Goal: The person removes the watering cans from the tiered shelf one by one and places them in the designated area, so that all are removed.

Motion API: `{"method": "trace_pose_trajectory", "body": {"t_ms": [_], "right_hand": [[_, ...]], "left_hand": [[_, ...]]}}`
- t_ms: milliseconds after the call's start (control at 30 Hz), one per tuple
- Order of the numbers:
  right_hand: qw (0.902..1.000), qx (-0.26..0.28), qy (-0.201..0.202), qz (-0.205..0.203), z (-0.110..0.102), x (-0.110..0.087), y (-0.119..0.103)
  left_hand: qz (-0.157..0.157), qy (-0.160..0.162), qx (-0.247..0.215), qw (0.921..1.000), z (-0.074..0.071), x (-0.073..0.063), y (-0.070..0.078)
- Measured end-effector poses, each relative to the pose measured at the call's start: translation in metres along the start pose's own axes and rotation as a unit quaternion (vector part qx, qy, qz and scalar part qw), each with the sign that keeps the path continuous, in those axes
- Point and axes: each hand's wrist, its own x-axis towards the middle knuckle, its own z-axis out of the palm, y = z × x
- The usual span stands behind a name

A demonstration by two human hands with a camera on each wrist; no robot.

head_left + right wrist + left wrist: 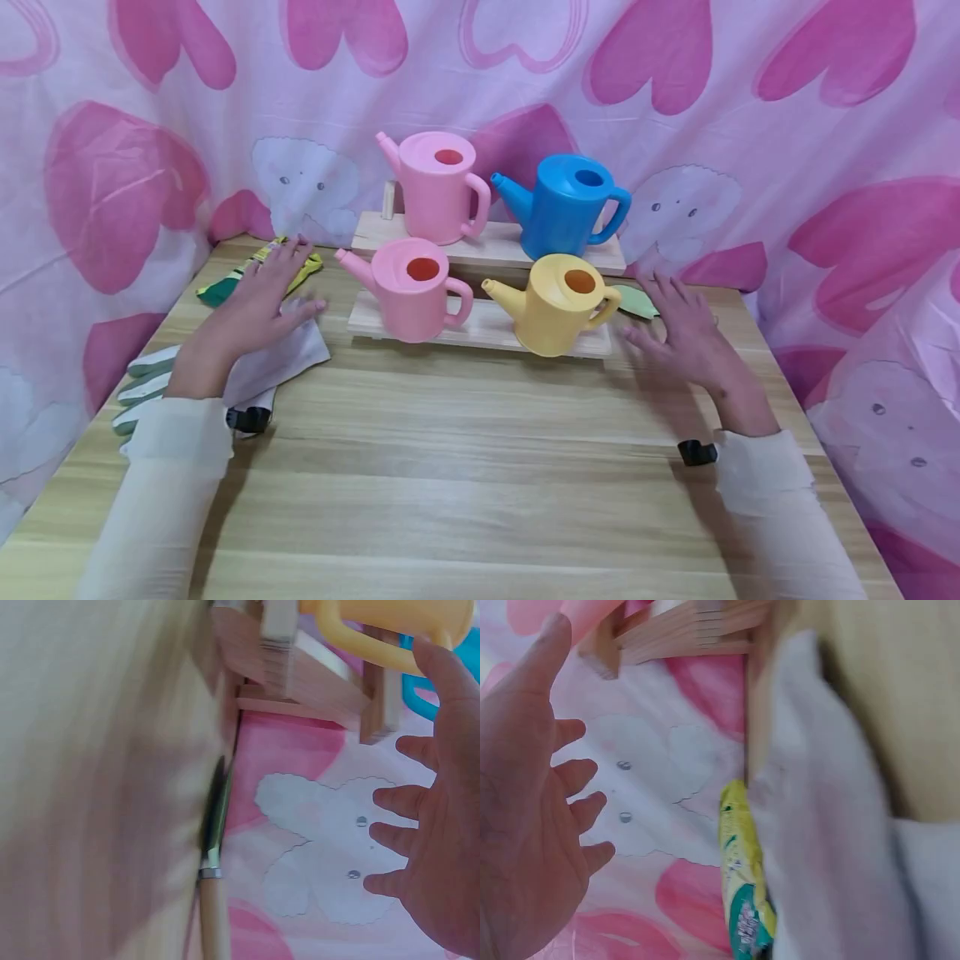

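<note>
My left hand [262, 300] hovers with fingers spread over a yellow and green packet [217, 292] and a pair of pale gloves [303, 354] with green-striped fingers. On the other side, my right hand [686, 337] is held palm down, its fingers apart, beside the yellow watering can [558, 308]. Under its fingertips in the head view lies a hand trowel's green blade [636, 302]; the right wrist view shows its wooden handle [214, 915]. Neither hand holds anything. Left of the yellow can stands a pink watering can [412, 296].
A two-step wooden stand [487, 323] bears the watering cans. On its upper step are another pink watering can [435, 200] and a blue one [562, 212], spouts to the left. Behind the wooden table [465, 467] hangs a pink heart-patterned curtain [525, 83].
</note>
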Motion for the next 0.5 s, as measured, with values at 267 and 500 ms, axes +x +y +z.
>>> {"method": "trace_pose_trajectory", "body": {"t_ms": [267,500], "right_hand": [[0.9957,0.079,0.047,-0.009,-0.025,0.011,-0.006],[0.9816,0.144,0.124,-0.008,-0.039,0.033,-0.01]], "left_hand": [[0.022,0.097,-0.127,0.9868,-0.014,0.019,-0.001],[-0.045,0.111,-0.241,0.9631,-0.018,0.05,0.0]]}}
